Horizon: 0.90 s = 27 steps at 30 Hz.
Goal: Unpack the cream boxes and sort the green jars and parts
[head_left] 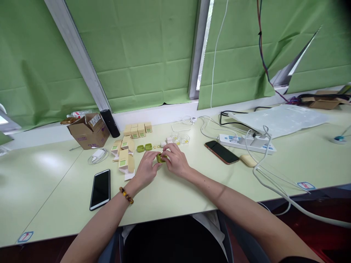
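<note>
Between my two hands, just above the table, is a small olive-green case (159, 158). My left hand (147, 166) pinches its left side between thumb and fingers. The fingers of my right hand (175, 159) are closed at its right side and over its top; whether they grip the case or a small piece in it is hidden. Beyond my left hand lies another olive-green case, opened out in two halves (144, 147). Tiny yellowish pieces (156, 147) and several small clear containers (184, 139) sit just past my right hand.
Opened small cardboard boxes (124, 160) stand left of my hands, with closed ones (138, 129) behind. A phone (100, 189) and a white charger (97, 155) lie further left, near a larger carton (90, 131) and black cylinder (109, 123). Rightward are another phone (222, 152), a power strip (246, 142) and loose cables.
</note>
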Tool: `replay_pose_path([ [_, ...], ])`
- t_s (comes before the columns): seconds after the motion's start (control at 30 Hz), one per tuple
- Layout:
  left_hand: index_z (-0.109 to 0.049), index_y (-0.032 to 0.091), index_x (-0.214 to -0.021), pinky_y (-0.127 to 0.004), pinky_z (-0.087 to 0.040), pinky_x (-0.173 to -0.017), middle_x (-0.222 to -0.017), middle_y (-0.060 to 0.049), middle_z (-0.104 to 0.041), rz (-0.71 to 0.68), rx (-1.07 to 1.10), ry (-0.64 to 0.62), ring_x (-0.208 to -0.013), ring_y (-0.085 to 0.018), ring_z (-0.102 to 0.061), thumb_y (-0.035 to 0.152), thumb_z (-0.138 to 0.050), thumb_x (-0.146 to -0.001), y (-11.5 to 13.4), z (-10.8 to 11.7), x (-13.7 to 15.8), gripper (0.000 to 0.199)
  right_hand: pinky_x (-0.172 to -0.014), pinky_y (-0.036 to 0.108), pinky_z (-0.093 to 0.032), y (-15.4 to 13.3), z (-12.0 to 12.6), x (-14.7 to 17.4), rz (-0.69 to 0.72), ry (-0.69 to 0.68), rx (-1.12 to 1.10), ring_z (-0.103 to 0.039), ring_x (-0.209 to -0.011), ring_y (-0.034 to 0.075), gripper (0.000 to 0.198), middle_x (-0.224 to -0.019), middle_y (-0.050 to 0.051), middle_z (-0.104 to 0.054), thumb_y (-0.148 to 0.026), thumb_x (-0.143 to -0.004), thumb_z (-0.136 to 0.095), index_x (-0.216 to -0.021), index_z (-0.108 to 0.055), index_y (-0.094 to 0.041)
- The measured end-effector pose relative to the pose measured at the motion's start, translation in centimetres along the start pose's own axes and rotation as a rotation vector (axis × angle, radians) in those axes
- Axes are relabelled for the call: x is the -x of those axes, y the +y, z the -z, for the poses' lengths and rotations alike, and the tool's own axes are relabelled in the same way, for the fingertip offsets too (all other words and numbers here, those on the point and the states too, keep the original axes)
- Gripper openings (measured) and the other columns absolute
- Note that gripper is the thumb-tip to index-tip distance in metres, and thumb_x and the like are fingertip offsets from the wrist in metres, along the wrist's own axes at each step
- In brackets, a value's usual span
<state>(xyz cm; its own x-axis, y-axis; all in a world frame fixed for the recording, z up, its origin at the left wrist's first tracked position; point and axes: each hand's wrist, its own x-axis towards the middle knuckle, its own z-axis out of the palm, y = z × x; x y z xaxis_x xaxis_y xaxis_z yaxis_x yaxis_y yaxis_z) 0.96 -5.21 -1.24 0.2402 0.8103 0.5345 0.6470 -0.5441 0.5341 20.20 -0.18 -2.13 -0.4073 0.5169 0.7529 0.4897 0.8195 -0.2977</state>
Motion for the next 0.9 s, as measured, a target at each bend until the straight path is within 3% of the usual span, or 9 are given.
replay_pose_path([
  [0.27, -0.069, 0.024, -0.123, -0.051, -0.048, -0.104, -0.120, -0.010, -0.072, 0.024, 0.004, 0.025, -0.118, -0.033, -0.059, 0.021, -0.071, -0.088, 0.1, 0.0, 0.1, 0.035, -0.061, 0.035, -0.056, 0.0, 0.2, 0.0, -0.094, 0.016, -0.125, -0.057, -0.112, 0.029, 0.014, -0.111, 0.011, -0.065, -0.013, -0.092, -0.065, -0.094, -0.070, -0.026],
  [0.4, -0.070, 0.024, -0.121, -0.051, -0.047, -0.104, -0.119, -0.011, -0.072, 0.084, 0.016, 0.026, -0.118, -0.033, -0.059, 0.023, -0.072, -0.088, -0.7, -0.2, 0.2, 0.034, -0.072, 0.037, -0.061, -0.2, 0.9, -0.8, -0.252, 0.129, -0.437, -0.059, -0.110, 0.027, 0.002, -0.108, 0.008, -0.063, -0.024, -0.089, -0.071, -0.089, -0.071, -0.025],
  [0.5, -0.071, 0.023, -0.121, -0.052, -0.045, -0.106, -0.119, -0.012, -0.072, 0.122, 0.042, 0.061, -0.118, -0.033, -0.060, 0.027, -0.075, -0.087, -1.2, -0.3, 0.3, 0.035, -0.069, 0.034, -0.058, 0.3, 1.6, -1.7, -0.472, 0.172, -0.833, -0.062, -0.098, 0.022, 0.017, -0.103, 0.006, -0.063, -0.037, -0.082, -0.080, -0.085, -0.071, -0.023],
  [0.63, -0.074, 0.024, -0.118, -0.051, -0.044, -0.107, -0.119, -0.012, -0.073, 0.142, 0.093, 0.083, -0.119, -0.034, -0.060, 0.028, -0.077, -0.085, -1.1, -0.4, 0.2, 0.033, -0.064, 0.030, -0.054, 1.2, 2.7, -2.4, -0.685, 0.123, -1.266, -0.064, -0.085, 0.018, 0.032, -0.096, 0.004, -0.070, -0.046, -0.075, -0.088, -0.091, -0.073, -0.023],
  [0.9, -0.075, 0.025, -0.119, -0.049, -0.044, -0.106, -0.120, -0.011, -0.073, 0.180, 0.114, 0.084, -0.121, -0.035, -0.060, 0.029, -0.079, -0.084, -1.0, -0.4, 0.2, 0.036, -0.062, 0.029, -0.052, 1.6, 3.4, -2.8, -0.762, 0.182, -1.399, -0.065, -0.077, 0.016, 0.035, -0.093, 0.003, -0.074, -0.048, -0.073, -0.091, -0.091, -0.073, -0.024],
])
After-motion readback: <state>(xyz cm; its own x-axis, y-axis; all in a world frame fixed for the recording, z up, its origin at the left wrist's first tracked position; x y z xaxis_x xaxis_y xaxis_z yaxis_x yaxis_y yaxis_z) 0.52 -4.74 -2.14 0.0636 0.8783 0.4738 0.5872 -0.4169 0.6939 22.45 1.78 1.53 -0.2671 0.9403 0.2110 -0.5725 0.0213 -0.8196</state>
